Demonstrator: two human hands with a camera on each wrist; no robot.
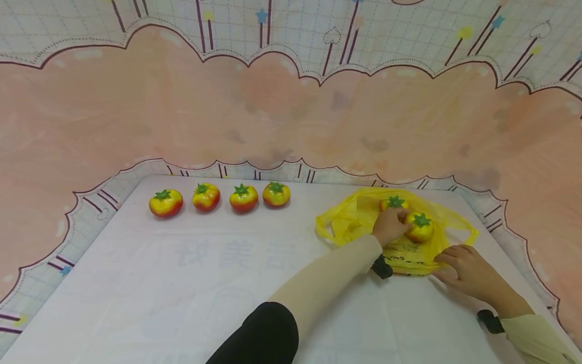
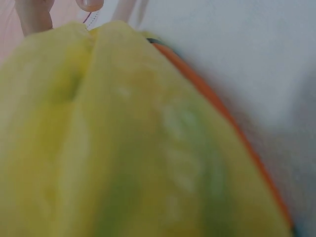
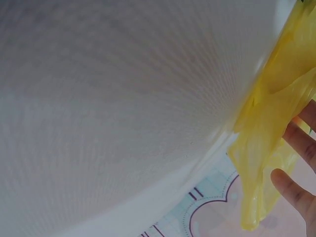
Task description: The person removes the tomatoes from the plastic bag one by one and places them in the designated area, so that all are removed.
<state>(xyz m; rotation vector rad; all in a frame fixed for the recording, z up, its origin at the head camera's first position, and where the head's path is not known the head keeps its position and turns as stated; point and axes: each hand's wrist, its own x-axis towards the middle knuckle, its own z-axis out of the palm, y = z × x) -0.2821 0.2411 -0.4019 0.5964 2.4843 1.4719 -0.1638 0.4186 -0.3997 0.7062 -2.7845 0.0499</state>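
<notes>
A yellow plastic bag lies spread at the right of the table, with two red-and-yellow toy tomatoes with green leaf tops showing in its mouth. My left hand reaches across the bag, its fingertips right at the nearer tomato. In the left wrist view two fingers show apart beyond the bag. At the bag's front right edge is my right hand, fingers above and thumb below, pinching the plastic. The right wrist view shows its fingers against the bag.
Several more toy tomatoes stand in a row at the back left of the white table. A patterned cloth backdrop rises behind the table's far edge. Black wrist bands sit on both arms.
</notes>
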